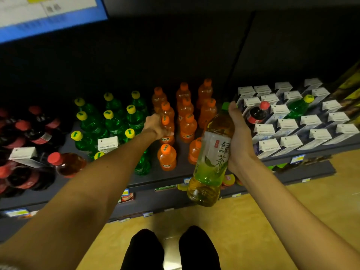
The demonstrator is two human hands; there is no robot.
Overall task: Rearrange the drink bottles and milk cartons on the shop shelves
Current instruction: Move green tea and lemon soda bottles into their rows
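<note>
My right hand (238,133) grips a large green-tea bottle (211,158) with a green cap, held tilted in front of the shelf. My left hand (155,125) reaches into the orange soda bottles (187,117) and grips one of them (167,129) in the left column. Green bottles with yellow caps (115,119) stand to the left. White-topped milk cartons (288,123) fill the right section. A cola bottle (257,114) and a green bottle (300,107) lie among the cartons. One milk carton (108,144) stands among the green bottles.
Dark cola bottles with red caps (25,133) crowd the far left, with a milk carton (22,153) and a red-tea bottle (67,164) among them. The grey shelf edge (155,184) carries price tags. Lower shelves and a wooden floor (272,221) lie below, with my feet.
</note>
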